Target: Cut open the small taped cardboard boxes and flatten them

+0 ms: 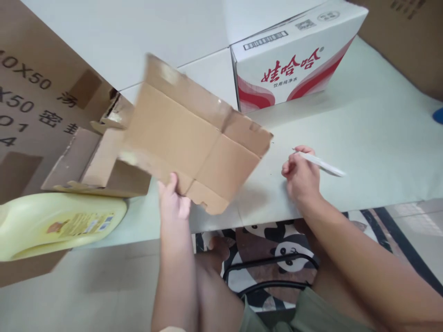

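Observation:
My left hand (173, 199) grips the near edge of a flat piece of brown cardboard (183, 133), thumb on the upper face and the other fingers partly hidden. Crease lines run across the sheet, and it is tilted above the table with its far corner raised. To the right, my right hand (302, 175) is closed around a slim white knife-like tool (327, 165). The tool's handle sticks out to the right and a thin tip shows at the left of the fingers; its exact kind is unclear. Hand and tool are apart from the cardboard.
A white box with red lettering (287, 74) stands at the back of the pale table (374, 138). On the left are an open cardboard box (128, 177), a pale yellow bottle (69, 223) and a large printed carton (20, 106). A blue object (438, 115) lies far right.

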A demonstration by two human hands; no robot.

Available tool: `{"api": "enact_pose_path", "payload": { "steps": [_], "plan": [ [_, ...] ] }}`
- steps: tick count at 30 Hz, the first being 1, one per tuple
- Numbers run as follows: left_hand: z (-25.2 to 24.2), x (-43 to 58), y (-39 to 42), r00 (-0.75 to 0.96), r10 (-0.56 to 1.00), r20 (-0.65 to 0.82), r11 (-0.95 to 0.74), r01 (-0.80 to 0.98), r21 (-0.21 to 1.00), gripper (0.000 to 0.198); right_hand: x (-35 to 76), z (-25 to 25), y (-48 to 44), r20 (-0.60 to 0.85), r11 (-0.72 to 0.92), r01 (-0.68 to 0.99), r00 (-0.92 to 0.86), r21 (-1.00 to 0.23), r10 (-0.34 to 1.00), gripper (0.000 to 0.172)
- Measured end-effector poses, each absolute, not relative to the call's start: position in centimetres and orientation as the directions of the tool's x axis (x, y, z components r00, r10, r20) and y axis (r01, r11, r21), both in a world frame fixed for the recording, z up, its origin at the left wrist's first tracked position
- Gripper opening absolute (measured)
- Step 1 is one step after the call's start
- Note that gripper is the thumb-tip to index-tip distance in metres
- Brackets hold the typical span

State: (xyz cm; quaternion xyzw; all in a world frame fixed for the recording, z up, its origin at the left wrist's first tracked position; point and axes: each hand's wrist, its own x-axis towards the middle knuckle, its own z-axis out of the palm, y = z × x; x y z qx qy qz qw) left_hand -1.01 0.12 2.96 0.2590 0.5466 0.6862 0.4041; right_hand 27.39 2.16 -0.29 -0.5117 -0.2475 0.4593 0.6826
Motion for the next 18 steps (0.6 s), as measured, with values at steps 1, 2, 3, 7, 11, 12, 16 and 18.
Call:
{"api": "enact_pose_path", "payload": {
  "steps": [1, 2, 3, 7, 11, 12, 16, 18],
  "plan": [
    [2.1, -1.0, 0.2, -0.521, 0.825, -0.220, 0.050, -0.321, 0.946, 0.044, 27.6, -0.3, 2.4, -0.131, 0.081, -0.377, 0.505, -0.923, 0.853, 0.026],
    [1.2, -0.9, 0.2, -0.523, 0.790, -0.320, 0.150, -0.340, 0.928, 0.037, 27.9, -0.3, 2.6, -0.126, 0.106, -0.373, 0.547, -0.922, 0.828, 0.025],
    [0.4, -0.7, 0.1, -0.495, 0.780, -0.384, 0.232, -0.341, 0.911, 0.033, 28.2, -0.3, 2.8, -0.118, 0.124, -0.363, 0.576, -0.923, 0.809, 0.024],
    [-0.7, 0.4, -0.2, -0.348, 0.844, -0.408, 0.334, -0.253, 0.908, 0.039, 28.6, 0.0, 2.7, -0.009, 0.171, -0.278, 0.545, -0.945, 0.838, 0.017],
    [-0.1, 1.4, -0.2, -0.186, 0.897, -0.401, 0.367, -0.192, 0.910, 0.053, 27.9, 0.2, 1.1, 0.112, 0.140, -0.185, 0.154, -0.973, 0.982, 0.022],
    [0.0, 1.7, -0.2, -0.154, 0.900, -0.408, 0.380, -0.185, 0.906, 0.055, 27.7, 0.3, 0.7, 0.119, 0.122, -0.158, 0.029, -0.980, 0.993, 0.022],
    [-0.4, 2.6, -0.3, -0.106, 0.887, -0.449, 0.430, -0.165, 0.888, 0.061, 26.8, 1.0, -0.8, 0.137, 0.186, 0.096, -0.376, -0.978, 0.916, 0.015],
    [-0.7, 3.1, -0.4, -0.123, 0.895, -0.429, 0.409, -0.160, 0.898, 0.065, 26.2, 1.2, -1.0, 0.109, 0.240, 0.227, -0.471, -0.944, 0.875, 0.018]
  ]
}}
